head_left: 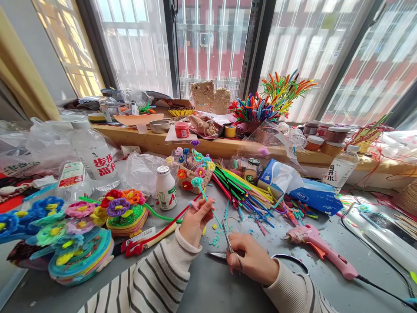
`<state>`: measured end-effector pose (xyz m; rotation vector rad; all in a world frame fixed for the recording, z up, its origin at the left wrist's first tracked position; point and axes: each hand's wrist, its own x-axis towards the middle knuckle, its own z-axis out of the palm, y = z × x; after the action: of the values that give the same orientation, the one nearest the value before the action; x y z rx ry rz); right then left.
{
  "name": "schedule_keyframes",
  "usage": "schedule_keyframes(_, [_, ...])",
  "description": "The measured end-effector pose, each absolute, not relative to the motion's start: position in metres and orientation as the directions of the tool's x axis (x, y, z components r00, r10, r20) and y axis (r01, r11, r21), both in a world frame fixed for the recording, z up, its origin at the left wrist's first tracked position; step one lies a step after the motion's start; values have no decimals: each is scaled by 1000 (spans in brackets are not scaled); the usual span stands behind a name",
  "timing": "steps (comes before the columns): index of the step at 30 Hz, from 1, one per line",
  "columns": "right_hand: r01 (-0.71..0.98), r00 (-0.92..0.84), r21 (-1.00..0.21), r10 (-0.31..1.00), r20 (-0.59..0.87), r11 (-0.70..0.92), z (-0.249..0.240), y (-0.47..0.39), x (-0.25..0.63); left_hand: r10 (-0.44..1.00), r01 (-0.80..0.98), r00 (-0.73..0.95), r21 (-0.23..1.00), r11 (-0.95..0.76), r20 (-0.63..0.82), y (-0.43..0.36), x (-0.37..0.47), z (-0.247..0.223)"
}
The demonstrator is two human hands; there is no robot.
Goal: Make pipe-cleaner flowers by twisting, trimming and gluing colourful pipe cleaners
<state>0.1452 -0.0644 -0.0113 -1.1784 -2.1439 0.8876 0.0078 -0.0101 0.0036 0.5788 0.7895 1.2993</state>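
My left hand (194, 222) pinches the thin stem of a turquoise pipe-cleaner flower (197, 182), its head raised above the fingers. Small metal scissors (227, 237) are in my right hand (250, 257), tips pointing up close to the lower part of the stem. Under that hand lies a larger pair of scissors (216, 255), mostly covered. Turquoise fuzz clippings (215, 240) are scattered on the grey table between my hands. Behind the flower stands a woven basket (186, 172) of small colourful flowers.
A pink glue gun (321, 248) with a black cord lies at the right. Loose pipe cleaners (241, 187) are heaped behind my hands. Fuzzy flower pieces (81, 256) sit at the left, near a white bottle (166, 189) and a water bottle (96, 158).
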Motion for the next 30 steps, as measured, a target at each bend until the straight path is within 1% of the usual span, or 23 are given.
schedule_keyframes(5, [529, -549, -733, 831, 89, 428, -11, -66, 145, 979, -623, 89, 756, 198, -183, -10, 8, 3])
schedule_keyframes(10, [495, -563, -750, 819, 108, 439, -15, -65, 145, 981, -627, 103, 755, 191, -163, -10, 8, 3])
schedule_keyframes(16, [486, -486, -758, 855, 181, 436, -18, -63, 143, 982, -626, 97, 757, 189, -164, -8, 7, 2])
schedule_keyframes(23, [563, -344, -751, 924, 166, 344, -17, -63, 144, 981, -624, 62, 760, 182, -184, -9, 7, 5])
schedule_keyframes(26, [555, -342, -762, 926, 157, 334, -16, -63, 145, 982, -624, 58, 762, 176, -179, -10, 8, 5])
schedule_keyframes(30, [554, -410, -740, 899, 155, 381, -16, -64, 146, 983, -618, 83, 766, 179, -163, -11, 8, 5])
